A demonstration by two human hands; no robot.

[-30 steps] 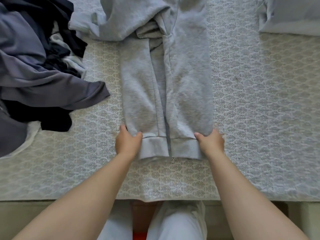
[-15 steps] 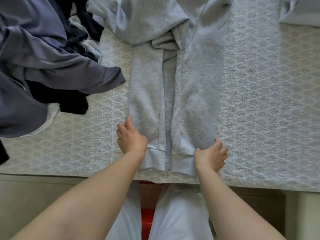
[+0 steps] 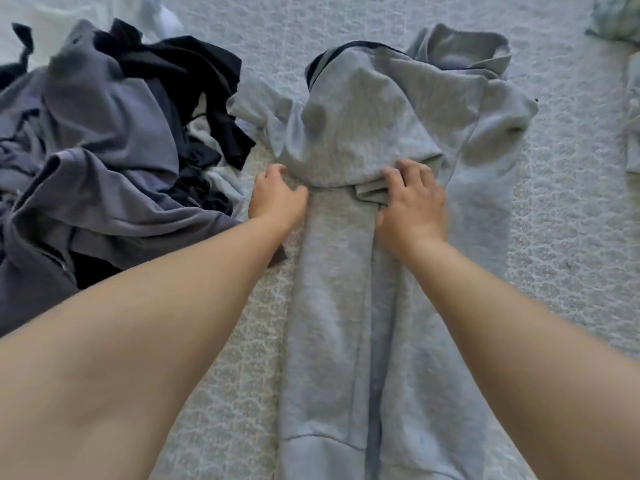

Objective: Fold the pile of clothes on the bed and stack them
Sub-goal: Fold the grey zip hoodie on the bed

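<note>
A light grey zip hoodie (image 3: 349,306) lies lengthwise on the bed, sleeves folded in and the hood (image 3: 363,116) flopped down over its upper part. My left hand (image 3: 277,197) is at the hoodie's left edge just under the hood, its fingers curled into the fabric there. To its right, my right hand (image 3: 412,199) rests with spread fingers on a bunched fold of cloth at the hood's lower rim. A pile of unfolded dark grey, purple-grey and black clothes (image 3: 104,150) lies to the left, close to my left forearm.
The bed has a pale patterned cover (image 3: 571,237). Pale folded garments (image 3: 633,109) lie at the right edge, and something white (image 3: 162,19) sits at the top left behind the pile.
Both hands left the hoodie's hem and moved up to the hood's lower edge. The camera leaned forward, so the bed's front edge and my legs are out of view.
</note>
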